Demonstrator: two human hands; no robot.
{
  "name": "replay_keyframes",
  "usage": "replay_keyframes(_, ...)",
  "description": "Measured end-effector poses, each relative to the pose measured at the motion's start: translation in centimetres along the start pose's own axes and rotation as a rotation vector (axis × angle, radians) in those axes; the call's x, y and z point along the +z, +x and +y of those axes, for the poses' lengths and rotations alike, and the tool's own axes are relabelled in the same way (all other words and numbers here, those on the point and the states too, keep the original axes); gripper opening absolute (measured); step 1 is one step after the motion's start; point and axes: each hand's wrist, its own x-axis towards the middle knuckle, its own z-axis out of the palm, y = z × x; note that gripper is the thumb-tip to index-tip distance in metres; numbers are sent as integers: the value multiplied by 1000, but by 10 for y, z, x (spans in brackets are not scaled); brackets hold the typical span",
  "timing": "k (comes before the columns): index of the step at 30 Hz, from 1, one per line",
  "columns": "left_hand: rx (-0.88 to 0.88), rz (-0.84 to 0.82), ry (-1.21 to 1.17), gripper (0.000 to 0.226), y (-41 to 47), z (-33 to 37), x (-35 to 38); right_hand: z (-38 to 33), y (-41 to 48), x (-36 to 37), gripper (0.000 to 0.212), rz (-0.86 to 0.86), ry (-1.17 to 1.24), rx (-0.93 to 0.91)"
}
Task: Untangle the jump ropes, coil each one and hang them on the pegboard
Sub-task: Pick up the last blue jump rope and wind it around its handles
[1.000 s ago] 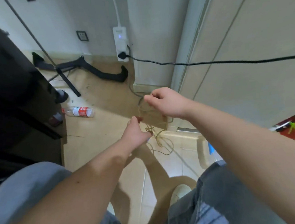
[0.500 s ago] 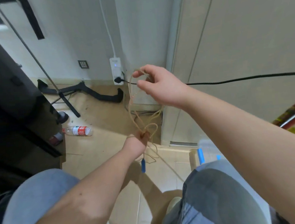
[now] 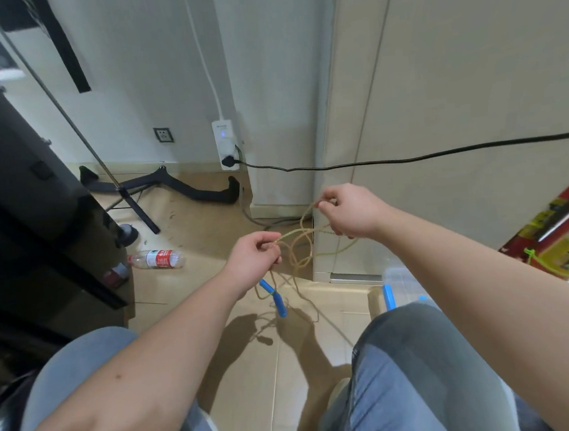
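Note:
A thin tan jump rope hangs in tangled loops between my hands above the floor. My left hand pinches the rope at its lower left end. My right hand pinches a strand higher up, to the right. Two blue handles dangle below my left hand on the rope's ends. Loose loops trail down towards the floor tiles. No pegboard is in view.
A black power cable runs across at hand height from a white power strip. A plastic bottle lies on the floor at left, near a black stand. A clear bin with blue clips sits by my right knee.
My right hand has dropped from high near the power strip to just above the left hand. The rope loops now hang shorter between both hands, and both blue handles show below.

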Motion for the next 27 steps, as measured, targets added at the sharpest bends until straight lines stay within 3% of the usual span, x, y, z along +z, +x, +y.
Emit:
replay_keyframes(2,9,17,41,20,-1,4,-3,3,-3,3,28,-67,-6,29)
replay_keyframes(7,104,41,177,13,0,14,-6,4,-8,14,54,-191,-91,-57)
replay_keyframes(11,162,17,196,18,0,19,-5,-4,-12,26,51,-285,92,-86)
replay_keyframes(15,180,-37,272,15,-2,20,-6,-8,-9,32,17,-121,-43,-169)
replay_keyframes(22,86,-72,348,12,0,4,-19,-8,-2,11,23,182,63,-71)
replay_keyframes(27,24,19,367,3,0,-6,-24,1,5,4,18,122,-62,6)
